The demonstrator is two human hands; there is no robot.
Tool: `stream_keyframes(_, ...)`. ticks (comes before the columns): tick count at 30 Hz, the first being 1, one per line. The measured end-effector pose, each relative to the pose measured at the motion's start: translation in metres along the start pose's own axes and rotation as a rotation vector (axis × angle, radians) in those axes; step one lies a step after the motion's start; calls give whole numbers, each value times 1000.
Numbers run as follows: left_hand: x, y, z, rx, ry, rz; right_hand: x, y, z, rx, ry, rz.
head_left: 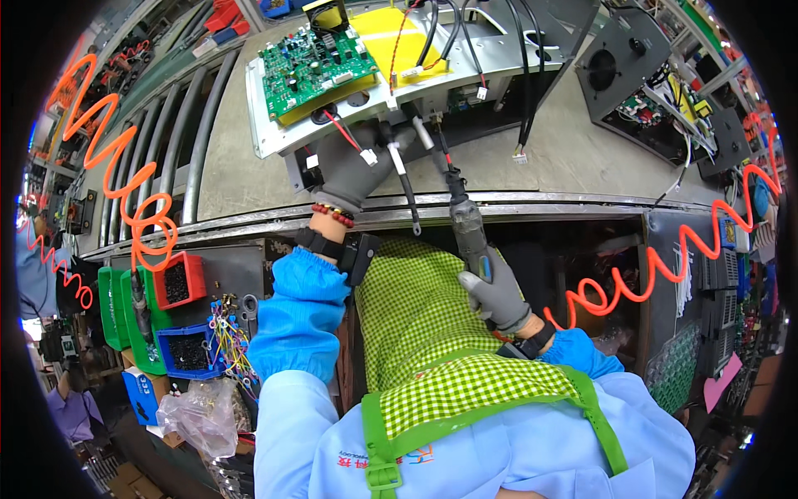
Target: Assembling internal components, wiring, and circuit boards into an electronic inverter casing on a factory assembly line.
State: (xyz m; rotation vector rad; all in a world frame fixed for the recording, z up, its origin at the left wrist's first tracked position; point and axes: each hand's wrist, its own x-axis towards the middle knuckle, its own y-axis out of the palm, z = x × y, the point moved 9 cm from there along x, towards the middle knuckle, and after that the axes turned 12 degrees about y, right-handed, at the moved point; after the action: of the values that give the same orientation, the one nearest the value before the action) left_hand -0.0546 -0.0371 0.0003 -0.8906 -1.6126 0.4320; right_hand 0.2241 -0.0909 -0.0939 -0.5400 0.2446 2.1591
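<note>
My left hand (353, 170), in a grey glove, reaches to the front edge of an open metal chassis (264, 137). Its fingers are bent at that edge, and their tips are partly hidden, so what they hold cannot be made out. A black cable (406, 187) with a white sleeve and a ring terminal hangs down beside these fingers. Lower right, my gloved right hand (496, 297) is closed around a dark power screwdriver (470, 229). The driver points up, its bit near the chassis front. A green circuit board (316, 71) sits on the chassis at left, next to a yellow sheet (399, 37).
Black cables with white plugs (519, 155) hang over the workbench (216, 179). Another chassis (619, 75) stands right. Metal rollers (170, 125) lie left. Orange coiled hoses (154, 224) hang on both sides. Red (184, 279) and blue bins (187, 349) hold small dark parts.
</note>
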Motion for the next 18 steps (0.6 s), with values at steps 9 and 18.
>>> stream_keyframes(9, -4, 47, 32, 266, -74, 221, 23, 24, -14, 265, 133, 90)
stream_keyframes(18, 6, 49, 29, 375, 141, 40, 36, 36, -15, 338, 120, 48)
